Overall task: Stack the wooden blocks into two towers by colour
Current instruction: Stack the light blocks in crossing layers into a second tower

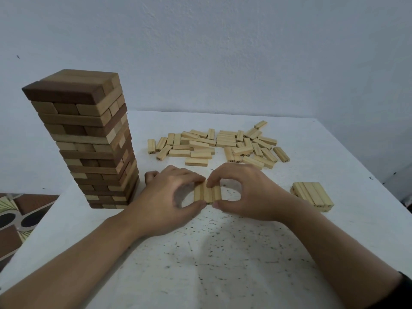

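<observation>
A row of 3 pale rectangular wooden blocks point(207, 194) lies flat and side by side, touching, near the middle of the white speckled surface point(223, 253), long sides running away from the person. The left hand point(169, 197) and right hand point(245, 192) both pinch this row, curled fingers on the far ends and thumbs on the near ends. To the left, well apart, stands a tall tower of brown and tan wooden blocks point(89, 139), its layers crossing and slightly uneven. Behind the hands spreads a loose heap of pale wooden blocks point(223, 146), some with black numbers on their ends. A low stack of pale wooden blocks point(312, 196) sits to the right.
</observation>
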